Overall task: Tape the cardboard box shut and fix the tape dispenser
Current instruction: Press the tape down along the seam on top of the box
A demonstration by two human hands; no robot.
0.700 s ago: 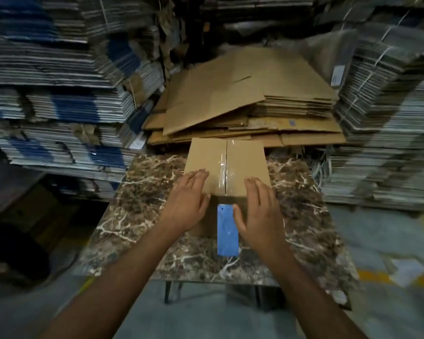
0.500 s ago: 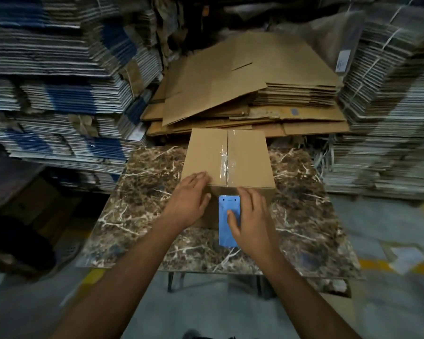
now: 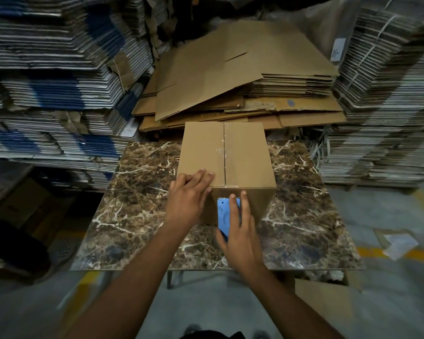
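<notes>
A brown cardboard box [image 3: 245,155] stands on the marble table [image 3: 137,216], its flaps closed, with clear tape running along the top seam and down over the near edge. My left hand [image 3: 187,200] lies flat on the box's near left corner, fingers spread on the top. A blue tape dispenser [image 3: 223,216] with a toothed upper edge is pressed flat against the box's near face. My right hand [image 3: 239,231] holds it there, fingers over its right side and thumb at its lower left.
Flattened brown cartons [image 3: 230,77] are piled behind the table. Tall bundles of folded printed board [image 3: 47,81] rise on the left and on the right [image 3: 387,94]. Paper scrap [image 3: 399,245] lies on the grey floor, and a carton [image 3: 323,304] sits under the table's right corner.
My right hand went from resting on the box beside the dispenser to holding the dispenser against the front face. The left hand slid slightly toward the near edge.
</notes>
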